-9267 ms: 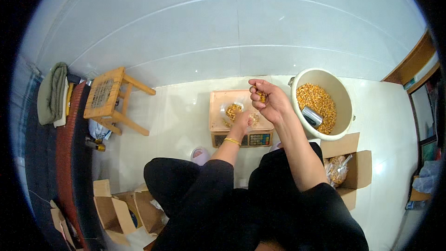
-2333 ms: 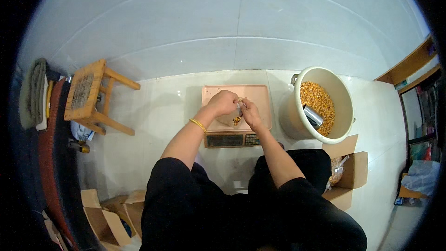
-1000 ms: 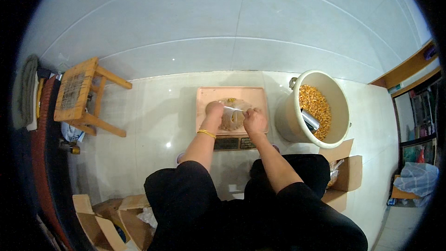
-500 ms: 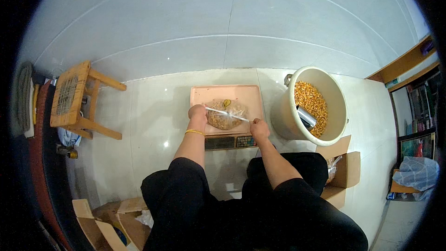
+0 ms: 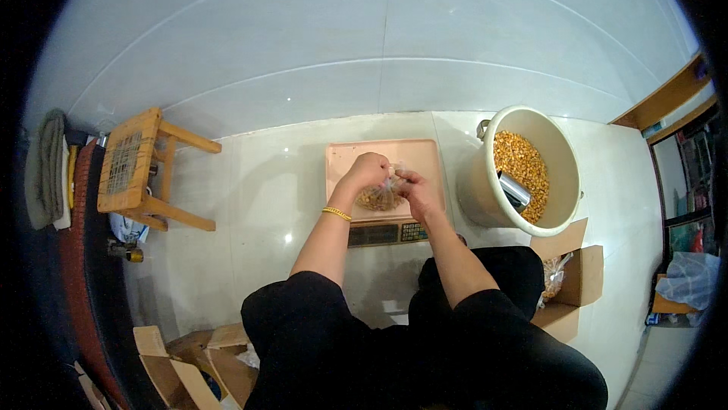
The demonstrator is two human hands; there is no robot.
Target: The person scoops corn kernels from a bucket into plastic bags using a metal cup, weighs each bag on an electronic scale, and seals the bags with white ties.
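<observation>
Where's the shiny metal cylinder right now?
In the head view, right of the scale, the shiny metal cylinder lies inside the cream bucket, against the corn kernels, near the lower-left rim.

1 bag [image 5: 379, 199] rests on the scale [image 5: 418, 153], between the stool [image 5: 130, 160] and the bucket [image 5: 478, 186].
</observation>
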